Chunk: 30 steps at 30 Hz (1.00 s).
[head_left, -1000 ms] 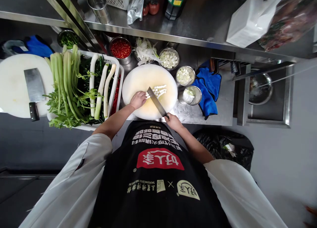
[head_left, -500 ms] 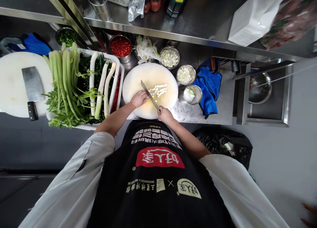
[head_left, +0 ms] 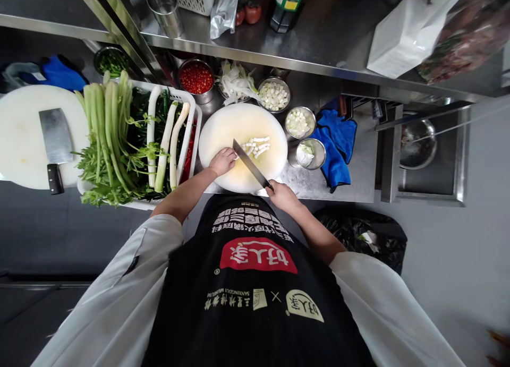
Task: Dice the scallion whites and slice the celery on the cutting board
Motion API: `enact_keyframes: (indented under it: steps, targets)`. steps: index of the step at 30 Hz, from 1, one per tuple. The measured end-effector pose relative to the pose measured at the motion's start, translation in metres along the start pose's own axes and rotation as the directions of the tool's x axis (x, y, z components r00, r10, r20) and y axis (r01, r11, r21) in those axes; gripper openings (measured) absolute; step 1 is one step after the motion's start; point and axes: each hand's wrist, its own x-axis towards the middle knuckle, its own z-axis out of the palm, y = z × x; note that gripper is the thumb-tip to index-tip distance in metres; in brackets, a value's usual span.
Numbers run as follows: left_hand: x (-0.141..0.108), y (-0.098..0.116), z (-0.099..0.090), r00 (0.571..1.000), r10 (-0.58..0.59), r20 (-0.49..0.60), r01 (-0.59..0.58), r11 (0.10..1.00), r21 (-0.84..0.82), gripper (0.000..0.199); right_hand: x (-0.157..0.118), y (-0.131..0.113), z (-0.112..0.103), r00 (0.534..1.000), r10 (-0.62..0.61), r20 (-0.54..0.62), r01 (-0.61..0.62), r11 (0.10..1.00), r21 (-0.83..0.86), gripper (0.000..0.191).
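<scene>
On the round white cutting board (head_left: 217,125) lie chopped white pieces (head_left: 258,145), some cut small and some left as short sticks; they look like leek or scallion. My right hand (head_left: 283,197) grips the handle of a kitchen knife (head_left: 252,165) near the board's front right edge. The blade slants up and left across the board, its tip close to my left hand. My left hand (head_left: 223,161) rests on the board's left side with its fingers curled together. A small white bit shows at those fingertips, but what they hold is mostly hidden.
To the left, a white basket (head_left: 191,124) holds celery (head_left: 113,128) and leeks (head_left: 164,146). A cleaver (head_left: 56,136) lies on another board. Metal cups of chopped white vegetable (head_left: 299,122) and a blue cloth (head_left: 338,138) are at right. A steel shelf (head_left: 255,51) overhangs the back.
My right hand has drawn the knife rightward and slightly toward my body. My left hand stays at nearly the same spot on the board. The whole view has shifted slightly.
</scene>
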Motion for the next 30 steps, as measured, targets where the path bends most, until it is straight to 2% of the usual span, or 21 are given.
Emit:
enact_keyframes:
  steps: [5,8,12,16,21,26,30]
  targets:
    - [0.001,0.000,-0.001,1.000,0.010,-0.002,-0.010,1.000,-0.018,0.023,0.035,-0.033,0.013,0.999,0.033,0.017,-0.034,0.999,0.022,0.031]
    - [0.000,0.001,-0.003,1.000,-0.012,-0.004,0.012,0.999,-0.036,0.023,0.049,-0.039,0.024,0.999,0.034,0.011,-0.035,0.999,0.036,0.032]
    - [-0.007,0.002,-0.008,0.998,-0.057,-0.009,0.057,0.997,-0.048,0.022,0.034,-0.021,0.030,0.999,0.029,0.027,-0.030,0.999,0.037,0.031]
    - [-0.013,0.003,-0.009,0.999,-0.040,-0.021,0.040,0.999,-0.011,0.021,0.004,-0.001,0.020,1.000,0.020,0.019,-0.021,0.999,0.033,0.030]
    - [-0.008,0.000,0.000,0.999,-0.025,-0.034,0.025,1.000,0.017,0.024,-0.006,-0.008,0.005,1.000,-0.005,0.000,0.005,1.000,0.001,0.027]
    - [-0.005,-0.003,0.006,0.999,0.000,-0.048,0.001,1.000,0.018,0.024,0.028,-0.036,0.021,1.000,0.010,0.017,-0.011,1.000,0.019,0.028]
    - [-0.013,-0.001,0.005,0.998,-0.037,-0.053,0.036,0.999,-0.010,0.023,0.052,-0.051,0.034,1.000,0.022,-0.010,-0.022,0.999,0.033,0.031]
